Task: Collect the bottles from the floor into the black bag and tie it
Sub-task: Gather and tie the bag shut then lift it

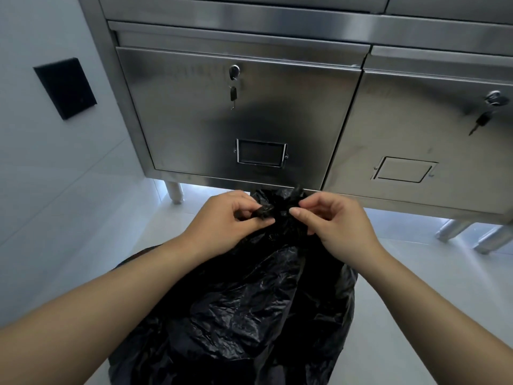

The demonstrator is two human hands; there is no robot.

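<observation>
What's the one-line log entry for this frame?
phase: tying | black bag: on floor, top gathered | left hand: pinches gathered top | right hand: pinches gathered top | bottles: none visible | behind: steel cabinet

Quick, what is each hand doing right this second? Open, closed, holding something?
Left hand: closed, its fingers pinch a gathered end of the black bag.
Right hand: closed, its fingers pinch the bag's gathered top on the other side.

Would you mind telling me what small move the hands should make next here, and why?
Probably draw the two pinched ends apart to snug the tie. The left hand and right hand each pinch twisted plastic at the gathered neck of the black bag, close together, and the bag below looks full. Whether a knot has formed yet is hidden.
</observation>
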